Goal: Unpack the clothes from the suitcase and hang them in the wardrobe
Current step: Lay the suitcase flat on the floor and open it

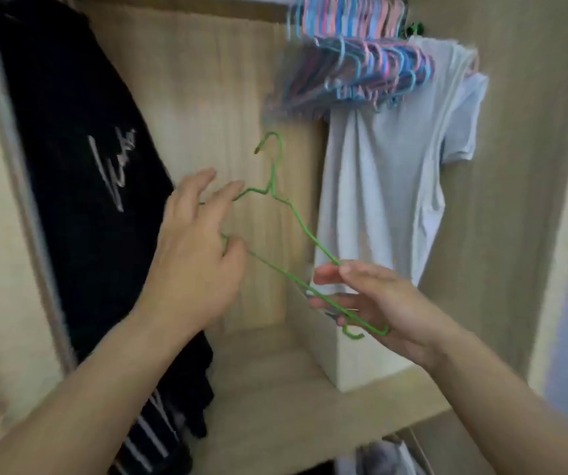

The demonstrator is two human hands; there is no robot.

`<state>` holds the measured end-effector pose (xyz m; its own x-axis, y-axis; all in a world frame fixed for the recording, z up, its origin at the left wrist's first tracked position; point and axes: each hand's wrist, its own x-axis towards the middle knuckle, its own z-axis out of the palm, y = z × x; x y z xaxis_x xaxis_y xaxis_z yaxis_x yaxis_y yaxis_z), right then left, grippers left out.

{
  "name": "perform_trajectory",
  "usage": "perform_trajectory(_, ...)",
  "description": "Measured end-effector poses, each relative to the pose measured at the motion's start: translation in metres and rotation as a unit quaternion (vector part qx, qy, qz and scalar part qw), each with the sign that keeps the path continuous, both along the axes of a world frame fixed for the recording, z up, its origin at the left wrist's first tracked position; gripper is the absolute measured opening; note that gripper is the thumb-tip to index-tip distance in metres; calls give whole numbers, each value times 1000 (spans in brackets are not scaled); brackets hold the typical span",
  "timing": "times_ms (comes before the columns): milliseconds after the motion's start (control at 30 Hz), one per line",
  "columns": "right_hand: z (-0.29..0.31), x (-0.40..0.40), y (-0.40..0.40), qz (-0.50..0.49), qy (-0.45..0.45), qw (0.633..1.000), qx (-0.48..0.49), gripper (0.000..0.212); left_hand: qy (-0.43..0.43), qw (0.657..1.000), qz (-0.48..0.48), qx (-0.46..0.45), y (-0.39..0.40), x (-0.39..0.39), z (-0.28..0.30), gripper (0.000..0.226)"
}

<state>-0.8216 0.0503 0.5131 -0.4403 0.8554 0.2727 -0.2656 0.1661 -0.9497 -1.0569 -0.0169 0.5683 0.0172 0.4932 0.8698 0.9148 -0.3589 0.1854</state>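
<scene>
From the head view, I see a green wire hanger (296, 228) held out in front of the open wardrobe (207, 97), tilted so its hook points up and away. The right hand (375, 303) carries it: the thumb and fingers curl round the lower right corner, a light pinch at 1 end that I judge leaves the rest of the frame free for a garment. The left hand (190, 255) is at the other shoulder of the hanger with fingers spread and fairly straight; motion blur hides whether they close on the wire, so I read it as touching to steady it, not gripping.

A black garment with white lettering (80, 159) hangs at the left side of the wardrobe, and a pale grey T-shirt (395, 173) hangs at the right, just below a dense bunch of pink and blue hangers (354, 63) on the rail. The suitcase is out of view. I judge a hanger is being readied for the next piece of clothing.
</scene>
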Motion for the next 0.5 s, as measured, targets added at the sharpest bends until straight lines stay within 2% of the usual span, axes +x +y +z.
perform_trajectory(33, -29, 30, -9, -4, -20, 1000, -19, 34, -39, 997, -62, -40, 11, 23, -30, 58)
perform_trajectory(100, -84, 99, -35, -9, -59, 996, -72, 38, -80, 984, -118, -103, 31, 68, -93, 60)
perform_trajectory(200, -160, 219, -90, -18, -81, 984, -159, 35, -62, 967, -114, -218, 53, 138, -182, 68)
perform_trajectory(267, -203, 298, -140, -35, -76, 973, -217, 34, -16, 937, -144, -318, 55, 189, -238, 63)
perform_trajectory(300, -222, 336, -170, -45, -67, 966, -246, 34, 18, 914, -177, -364, 53, 217, -265, 62)
perform_trajectory(367, -258, 406, -232, -77, -37, 951, -296, 37, 84, 847, -230, -472, 43, 277, -313, 58)
perform_trajectory(433, -298, 473, -298, -116, 6, 933, -340, 37, 134, 774, -251, -566, 29, 337, -351, 41)
perform_trajectory(500, -340, 535, -362, -163, 34, 909, -381, 41, 164, 728, -285, -601, 14, 399, -386, 21)
